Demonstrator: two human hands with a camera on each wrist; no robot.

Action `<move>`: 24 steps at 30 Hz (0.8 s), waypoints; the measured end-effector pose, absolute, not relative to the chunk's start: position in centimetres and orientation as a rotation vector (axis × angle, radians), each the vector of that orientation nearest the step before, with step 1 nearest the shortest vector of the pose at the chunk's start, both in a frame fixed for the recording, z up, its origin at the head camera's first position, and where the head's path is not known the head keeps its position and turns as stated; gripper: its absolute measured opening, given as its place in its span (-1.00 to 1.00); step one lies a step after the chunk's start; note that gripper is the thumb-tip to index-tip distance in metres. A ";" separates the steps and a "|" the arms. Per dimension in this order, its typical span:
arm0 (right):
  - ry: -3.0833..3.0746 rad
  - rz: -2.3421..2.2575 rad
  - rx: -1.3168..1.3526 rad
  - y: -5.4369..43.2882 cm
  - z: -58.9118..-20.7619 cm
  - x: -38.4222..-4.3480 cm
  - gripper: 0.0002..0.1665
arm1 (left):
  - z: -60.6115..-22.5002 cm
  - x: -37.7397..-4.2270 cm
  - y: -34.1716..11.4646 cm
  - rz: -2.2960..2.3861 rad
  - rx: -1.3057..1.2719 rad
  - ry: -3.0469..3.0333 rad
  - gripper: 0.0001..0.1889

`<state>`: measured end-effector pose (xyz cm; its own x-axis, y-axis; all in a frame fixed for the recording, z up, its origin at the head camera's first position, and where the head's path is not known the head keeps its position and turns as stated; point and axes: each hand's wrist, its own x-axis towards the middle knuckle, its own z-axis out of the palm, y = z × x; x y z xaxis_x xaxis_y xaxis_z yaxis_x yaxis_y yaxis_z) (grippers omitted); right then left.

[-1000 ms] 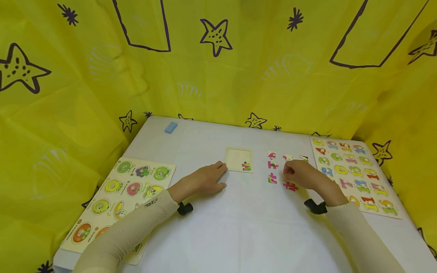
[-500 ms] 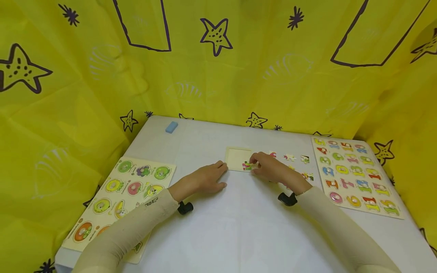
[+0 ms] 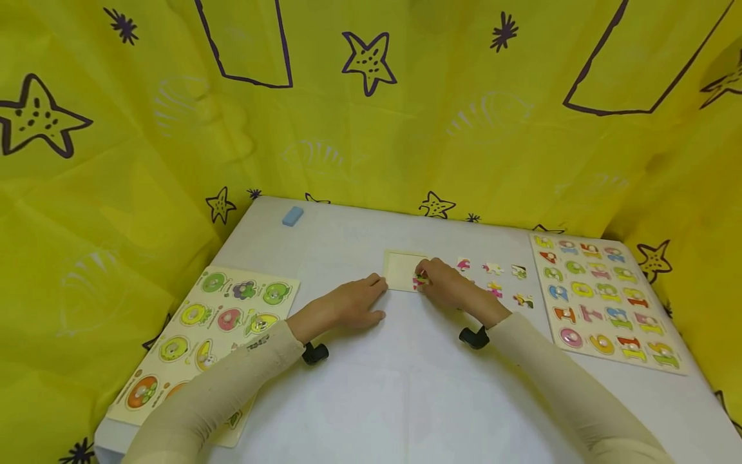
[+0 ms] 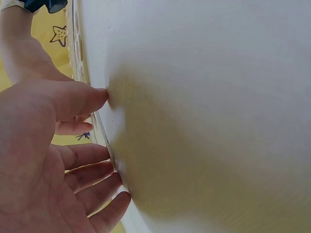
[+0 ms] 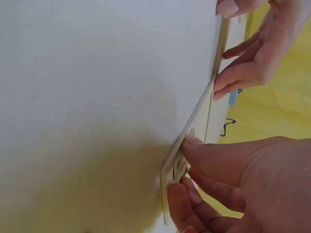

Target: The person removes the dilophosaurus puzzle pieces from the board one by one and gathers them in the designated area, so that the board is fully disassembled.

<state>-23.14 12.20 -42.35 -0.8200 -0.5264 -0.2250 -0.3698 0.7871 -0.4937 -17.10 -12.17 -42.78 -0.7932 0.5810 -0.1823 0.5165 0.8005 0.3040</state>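
A small square wooden puzzle tray [image 3: 400, 270] lies mid-table in the head view. My left hand [image 3: 356, 303] rests at its left side, fingers extended and fingertips against the edge; the left wrist view shows that hand [image 4: 63, 131] from the palm side. At the tray's lower right corner, my right hand [image 3: 443, 283] pinches a small jigsaw piece between thumb and fingers. Green and pink jigsaw pieces [image 3: 420, 281] show there, partly covered by the fingers. In the right wrist view, my right hand [image 5: 228, 179] hides most of the piece [image 5: 181, 167] at the tray corner.
Several loose jigsaw pieces [image 3: 494, 289] lie right of the tray, some behind the right hand. A fruit peg board [image 3: 194, 338] lies at the left, a number board [image 3: 608, 303] at the right. A blue block [image 3: 292, 216] sits near the back edge, before a yellow curtain [image 3: 371, 129].
My right hand has moved left from the loose pieces to the tray's lower right corner, bringing a piece there. The left hand has stayed at the tray's left edge.
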 end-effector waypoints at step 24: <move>2.671 -0.681 -0.701 12.6 -42.2 -22.9 -0.62 | -42.9 -17.3 -12.0 0.337 0.832 2.719 -0.42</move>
